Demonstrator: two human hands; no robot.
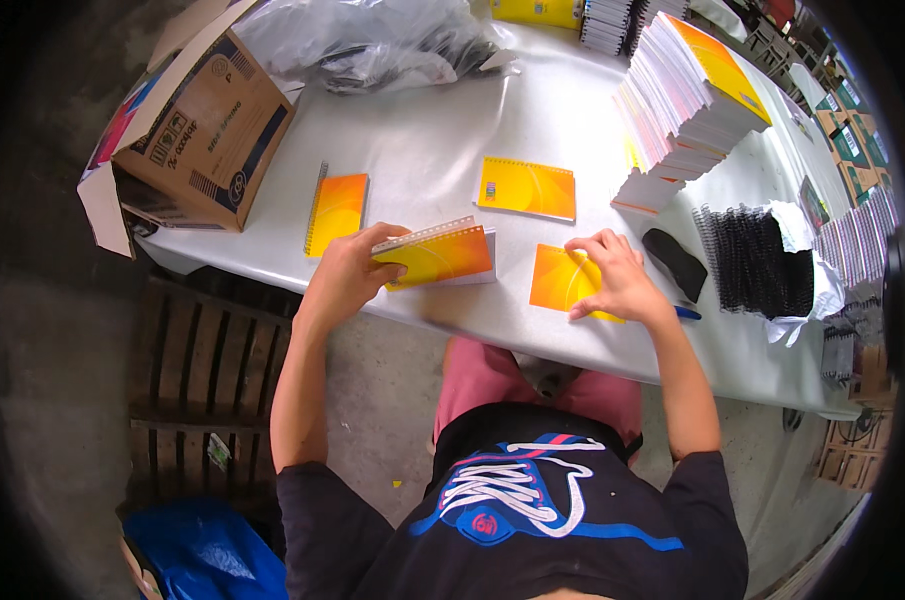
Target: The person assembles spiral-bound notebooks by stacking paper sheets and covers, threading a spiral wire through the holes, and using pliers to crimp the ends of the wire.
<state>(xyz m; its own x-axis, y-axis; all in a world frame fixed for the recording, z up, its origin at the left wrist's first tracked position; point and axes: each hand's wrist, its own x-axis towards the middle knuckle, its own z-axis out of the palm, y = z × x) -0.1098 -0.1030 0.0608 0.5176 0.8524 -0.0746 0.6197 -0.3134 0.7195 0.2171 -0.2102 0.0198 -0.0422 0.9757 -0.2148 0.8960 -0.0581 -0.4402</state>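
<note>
My left hand (347, 272) is closed on the left end of a yellow-orange notebook block (440, 258), thumb in front and fingers behind. A row of punched holes runs along its upper edge, and I see no coil in it. My right hand (624, 278) spans another yellow-orange notebook (557, 278) lying at the table's near edge, thumb at its near side and fingers at its far side. To the left lies a spiral-bound notebook (338, 215) with its coil on the left. Farther back, a yellow-orange notebook (527, 188) lies flat.
A tall stack of punched notebook blocks (687, 95) stands at the back right. Black binding coils (757, 262), a dark oblong object (674, 264) and a blue pen (686, 313) lie right of my right hand. An open cardboard box (207, 135) and clear plastic (372, 40) occupy the back left.
</note>
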